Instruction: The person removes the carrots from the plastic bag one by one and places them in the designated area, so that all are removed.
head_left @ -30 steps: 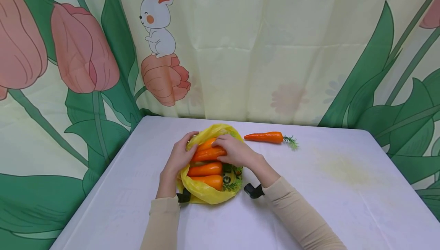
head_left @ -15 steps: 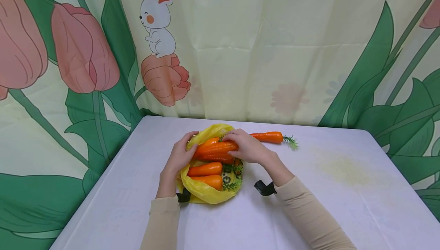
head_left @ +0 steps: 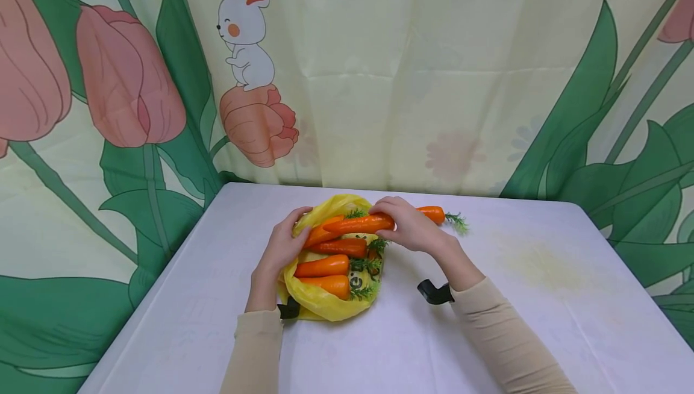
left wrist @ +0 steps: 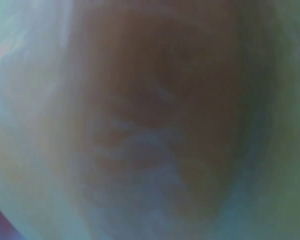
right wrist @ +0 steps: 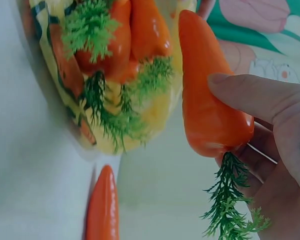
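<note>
My right hand [head_left: 410,226] pinches an orange carrot [head_left: 358,224] near its thick end, thumb on one side and fingers on the other. In the right wrist view its green leafy top [right wrist: 231,192] hangs below the fingers and the tip points up. The yellow plastic bag [head_left: 337,203] lies with its mouth wide, several carrots [right wrist: 149,30] inside with green tops toward the right. At the bag's left rim my left hand [head_left: 282,242] grips the plastic, thumb toward the inside. The left wrist view is a dark blur.
One more carrot [head_left: 432,214] lies on the white table [head_left: 488,297] behind the right hand, its leaves pointing right and its tip hidden by the hand. A printed curtain [head_left: 363,81] hangs along the table's far edge.
My right hand has lifted a carrot from among the others and drawn it to the right over the bag's edge. The left hand has stayed on the rim.
</note>
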The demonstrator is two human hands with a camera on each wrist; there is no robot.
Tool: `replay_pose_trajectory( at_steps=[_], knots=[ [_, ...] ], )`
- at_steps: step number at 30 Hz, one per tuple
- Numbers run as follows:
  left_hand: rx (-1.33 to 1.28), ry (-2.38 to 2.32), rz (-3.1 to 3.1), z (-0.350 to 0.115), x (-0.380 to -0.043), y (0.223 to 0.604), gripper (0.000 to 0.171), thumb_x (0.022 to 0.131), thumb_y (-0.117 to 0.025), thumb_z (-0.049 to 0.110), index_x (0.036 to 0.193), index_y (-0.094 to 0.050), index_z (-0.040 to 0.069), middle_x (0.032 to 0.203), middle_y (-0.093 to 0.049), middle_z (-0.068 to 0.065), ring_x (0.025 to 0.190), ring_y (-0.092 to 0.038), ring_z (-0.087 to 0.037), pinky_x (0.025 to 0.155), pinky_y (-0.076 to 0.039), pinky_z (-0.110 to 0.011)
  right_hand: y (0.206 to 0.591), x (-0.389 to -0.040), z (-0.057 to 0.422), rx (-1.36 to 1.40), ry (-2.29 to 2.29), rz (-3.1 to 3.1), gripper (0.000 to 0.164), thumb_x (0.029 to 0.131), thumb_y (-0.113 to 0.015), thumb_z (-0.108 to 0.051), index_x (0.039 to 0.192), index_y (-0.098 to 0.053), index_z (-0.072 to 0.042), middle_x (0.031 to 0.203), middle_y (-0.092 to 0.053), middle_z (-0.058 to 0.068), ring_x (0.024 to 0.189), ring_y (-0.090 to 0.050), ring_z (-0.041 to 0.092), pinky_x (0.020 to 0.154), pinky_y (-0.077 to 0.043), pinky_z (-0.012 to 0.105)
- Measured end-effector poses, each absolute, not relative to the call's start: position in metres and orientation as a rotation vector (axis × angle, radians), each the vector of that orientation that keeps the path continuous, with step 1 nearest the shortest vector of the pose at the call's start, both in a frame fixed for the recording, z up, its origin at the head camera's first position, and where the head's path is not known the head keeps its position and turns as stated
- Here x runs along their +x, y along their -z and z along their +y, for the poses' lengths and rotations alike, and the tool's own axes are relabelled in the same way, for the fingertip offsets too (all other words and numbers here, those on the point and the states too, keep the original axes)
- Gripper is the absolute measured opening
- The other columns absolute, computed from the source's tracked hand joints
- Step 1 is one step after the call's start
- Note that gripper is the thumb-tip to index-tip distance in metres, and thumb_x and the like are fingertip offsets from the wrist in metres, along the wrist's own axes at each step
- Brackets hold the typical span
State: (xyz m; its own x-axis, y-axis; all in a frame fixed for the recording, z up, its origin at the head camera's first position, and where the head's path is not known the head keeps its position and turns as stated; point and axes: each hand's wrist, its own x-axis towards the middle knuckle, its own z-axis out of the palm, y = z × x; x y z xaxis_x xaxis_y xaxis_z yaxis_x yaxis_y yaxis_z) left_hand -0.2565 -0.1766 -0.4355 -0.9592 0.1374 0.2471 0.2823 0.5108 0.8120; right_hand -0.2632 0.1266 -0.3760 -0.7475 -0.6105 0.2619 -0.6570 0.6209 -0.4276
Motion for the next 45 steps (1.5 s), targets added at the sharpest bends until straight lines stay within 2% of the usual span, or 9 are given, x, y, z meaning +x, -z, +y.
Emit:
replay_pose_trajectory(
  at_steps=[16, 29, 45],
  knots=[
    [-0.344, 1.461, -2.610, -0.176, -0.254, 0.433, 0.040, 0.102, -0.060, 0.014, 0.142, -0.055, 0.015, 0.134, -0.060, -0.011, 0.118, -0.056, -0.030, 0.104, -0.043, -0.049, 0.382, -0.265, 0.170, 0.975, -0.852, -2.681, 0.034, 0.086, -0.079, -0.003, 0.118, -0.068, -0.002, 0.119, -0.063, 0.013, 0.102, -0.056, 0.029, 0.085, -0.049, 0.045],
    [-0.346, 1.459, -2.613, -0.177, -0.254, 0.433, 0.041, 0.102, -0.060, 0.014, 0.143, -0.054, 0.016, 0.135, -0.060, -0.011, 0.117, -0.056, -0.030, 0.104, -0.043, -0.049, 0.391, -0.269, 0.200, 0.852, -0.873, -2.728, 0.032, 0.086, -0.078, 0.000, 0.116, -0.068, -0.001, 0.115, -0.064, 0.013, 0.100, -0.056, 0.030, 0.087, -0.048, 0.048],
    [-0.340, 1.477, -2.606, -0.177, -0.255, 0.435, 0.041, 0.102, -0.061, 0.014, 0.143, -0.054, 0.016, 0.132, -0.061, -0.011, 0.115, -0.057, -0.030, 0.102, -0.045, -0.049, 0.414, -0.271, 0.228, 0.776, -0.882, -2.776, 0.035, 0.087, -0.076, 0.000, 0.120, -0.066, 0.002, 0.118, -0.063, 0.017, 0.104, -0.056, 0.034, 0.092, -0.046, 0.051]
  ],
)
